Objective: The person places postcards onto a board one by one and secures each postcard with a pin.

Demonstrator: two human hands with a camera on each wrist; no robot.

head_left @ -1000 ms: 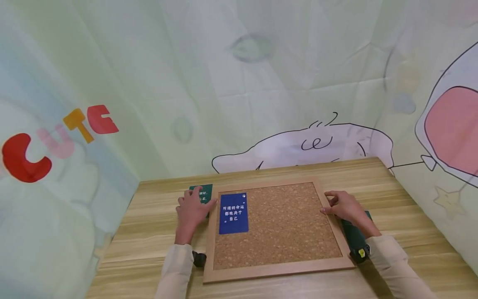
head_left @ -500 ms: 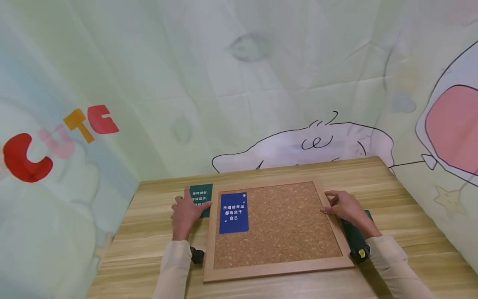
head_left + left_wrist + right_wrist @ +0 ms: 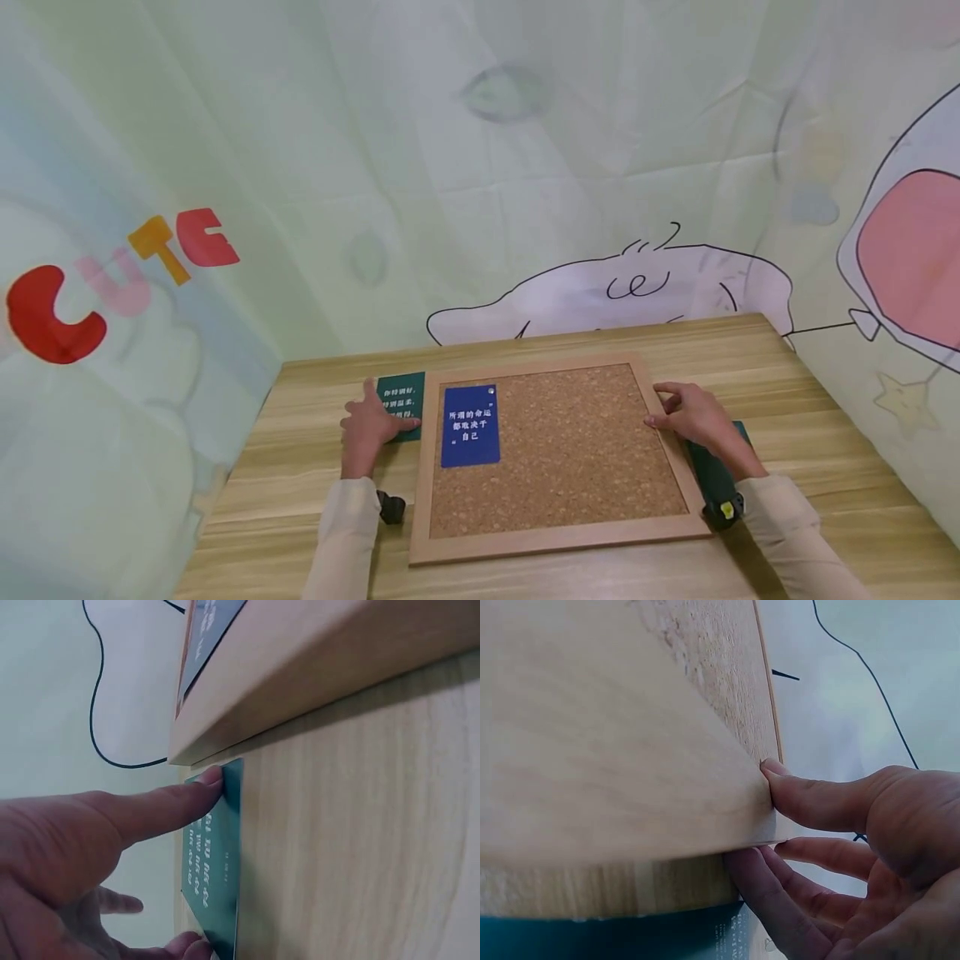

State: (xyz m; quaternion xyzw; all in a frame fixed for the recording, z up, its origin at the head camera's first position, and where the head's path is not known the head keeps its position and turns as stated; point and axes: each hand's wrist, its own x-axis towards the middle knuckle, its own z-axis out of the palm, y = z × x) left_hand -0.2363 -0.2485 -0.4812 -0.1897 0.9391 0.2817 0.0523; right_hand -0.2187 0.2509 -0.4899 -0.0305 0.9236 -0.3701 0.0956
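A wood-framed cork board (image 3: 570,458) lies on the table, with a blue card (image 3: 470,446) bearing white writing near its upper left corner. To its left is a green card (image 3: 401,387) with white writing, flat on the table. My left hand (image 3: 366,432) spans this card: the thumb (image 3: 176,804) lies straight across its face near the frame, the fingertips (image 3: 187,945) at its opposite edge. With my right hand (image 3: 693,414) I pinch the board's right frame (image 3: 667,787), thumb on its upper face and fingers at its side and underside.
Another dark green item (image 3: 708,467) lies right of the board, partly hidden under my right forearm. The wooden table (image 3: 255,467) meets a printed cloth backdrop (image 3: 360,167) at its back and sides.
My left hand has moved left and slightly toward me, uncovering more of the green card's writing. The card has shifted a little left. My right hand stays at the frame.
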